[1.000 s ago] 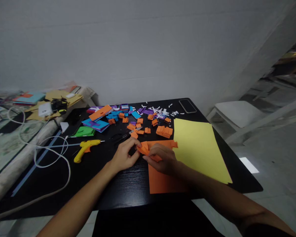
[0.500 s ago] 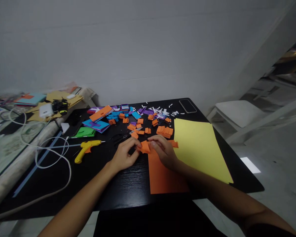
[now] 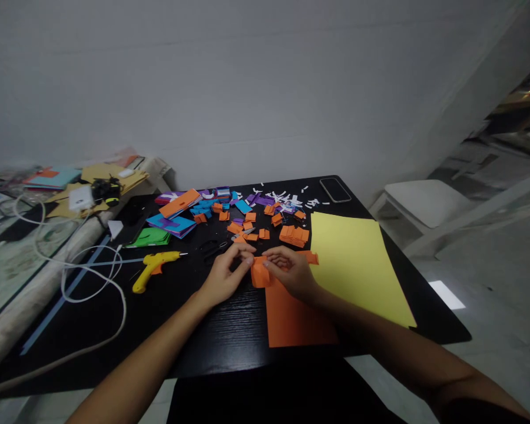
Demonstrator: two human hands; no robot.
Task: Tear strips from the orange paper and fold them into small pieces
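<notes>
At the ten o'clock corner of the orange sheet (image 3: 294,321), the left hand (image 3: 228,275) and right hand (image 3: 294,272) pinch a small orange paper (image 3: 260,275) near its twelve o'clock edge. Folding seems underway; the next move likely calls for even fingertip pressure.

A: Site type?
B: Craft work corner, by the look. Black table (image 3: 229,335), glue gun (image 3: 149,273), paper scraps (image 3: 285,200), yellow sheets (image 3: 357,265).
A: Home or workshop?
B: Can't tell. Plain grey wall (image 3: 265,88) and white chair (image 3: 428,203) fit either.
</notes>
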